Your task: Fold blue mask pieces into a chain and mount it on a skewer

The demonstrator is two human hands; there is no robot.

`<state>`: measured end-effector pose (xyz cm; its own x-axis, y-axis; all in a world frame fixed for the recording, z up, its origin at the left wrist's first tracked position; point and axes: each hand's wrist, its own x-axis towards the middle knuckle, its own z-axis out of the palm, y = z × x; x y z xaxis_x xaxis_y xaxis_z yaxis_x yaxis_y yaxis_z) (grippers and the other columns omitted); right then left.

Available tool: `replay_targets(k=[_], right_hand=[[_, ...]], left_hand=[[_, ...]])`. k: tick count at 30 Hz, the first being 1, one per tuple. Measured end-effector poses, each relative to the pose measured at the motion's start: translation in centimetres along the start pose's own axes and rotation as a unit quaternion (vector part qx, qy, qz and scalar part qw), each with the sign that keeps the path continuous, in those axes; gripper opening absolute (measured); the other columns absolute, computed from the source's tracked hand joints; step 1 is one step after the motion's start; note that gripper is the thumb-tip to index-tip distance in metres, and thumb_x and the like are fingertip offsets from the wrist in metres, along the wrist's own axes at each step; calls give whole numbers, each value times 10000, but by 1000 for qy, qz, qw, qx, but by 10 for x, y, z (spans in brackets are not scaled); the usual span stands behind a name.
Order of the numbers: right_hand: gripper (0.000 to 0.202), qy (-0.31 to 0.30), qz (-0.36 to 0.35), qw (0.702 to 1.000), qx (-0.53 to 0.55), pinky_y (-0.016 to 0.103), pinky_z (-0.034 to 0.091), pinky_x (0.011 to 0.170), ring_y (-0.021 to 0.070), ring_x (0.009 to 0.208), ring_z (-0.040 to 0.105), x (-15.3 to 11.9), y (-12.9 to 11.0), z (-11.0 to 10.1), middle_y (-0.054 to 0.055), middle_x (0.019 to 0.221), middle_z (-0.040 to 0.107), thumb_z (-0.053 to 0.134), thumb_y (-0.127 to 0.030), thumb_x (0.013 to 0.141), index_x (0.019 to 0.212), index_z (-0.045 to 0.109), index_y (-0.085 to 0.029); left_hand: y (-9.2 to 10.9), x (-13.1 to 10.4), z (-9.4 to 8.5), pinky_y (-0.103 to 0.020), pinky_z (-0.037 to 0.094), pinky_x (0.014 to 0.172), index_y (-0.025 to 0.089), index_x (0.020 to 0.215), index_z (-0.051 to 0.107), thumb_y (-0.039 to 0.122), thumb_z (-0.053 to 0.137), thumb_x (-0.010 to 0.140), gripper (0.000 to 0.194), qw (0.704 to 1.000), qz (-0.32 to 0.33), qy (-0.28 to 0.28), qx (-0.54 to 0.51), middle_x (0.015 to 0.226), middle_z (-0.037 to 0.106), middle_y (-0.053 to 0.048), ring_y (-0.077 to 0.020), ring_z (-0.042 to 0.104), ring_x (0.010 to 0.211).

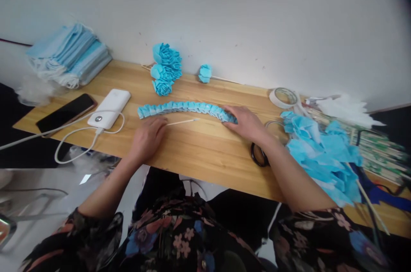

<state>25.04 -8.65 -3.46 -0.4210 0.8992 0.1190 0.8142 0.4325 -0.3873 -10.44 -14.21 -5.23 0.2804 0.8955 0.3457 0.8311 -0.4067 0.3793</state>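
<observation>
A long pleated blue paper strip (186, 107) lies in a gentle arc across the wooden table. My right hand (245, 124) has its thumb and fingers closed round the strip's right end. Just below the strip's left end, my left hand (149, 137) rests on the table with its fingers together, at the left end of a thin white stick (181, 122). Whether its fingers grip the stick is hard to see. Behind the strip are several blue paper roses (167, 68) and a single blue flower (205, 73) on a white stem.
Stacked blue masks (72, 55), a black phone (67, 112) and a white power bank (109, 108) with a cable are on the left. At right are tape (283, 97), black-handled scissors (258, 154), crumpled blue paper (324, 152) and green-patterned packets (382, 150).
</observation>
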Motion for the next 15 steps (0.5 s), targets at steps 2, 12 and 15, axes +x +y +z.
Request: replay_targets(k=[2,12,15], right_hand=[[574,-8,-10,1000,1,564,476,1050,355,1230,605,1,-7,3,125,1366,662,676,-239,874,1435,554,-219],[571,-28,-68,996,59,548,492,1078,344,1257,612,-2,-53,11,115,1388,652,735,-270,868,1414,567,-264],[496,28,-42,994,99,551,474,1098,328,1298,601,-17,-50,-3,104,1404,646,631,-383,949,1426,555,-270]], left_hand=[[-9,4,-3,-446,528,985,166,1011,671,332,407,1027,312,1000,-16,3,14,1188,740,-126,-273,682,1101],[-46,30,-22,-471,532,934,169,980,672,333,392,983,324,996,-51,-8,74,1123,737,-155,-317,675,1055],[-38,29,-22,-482,539,948,176,1002,676,327,422,988,295,997,-36,38,59,1150,738,-142,-313,677,1087]])
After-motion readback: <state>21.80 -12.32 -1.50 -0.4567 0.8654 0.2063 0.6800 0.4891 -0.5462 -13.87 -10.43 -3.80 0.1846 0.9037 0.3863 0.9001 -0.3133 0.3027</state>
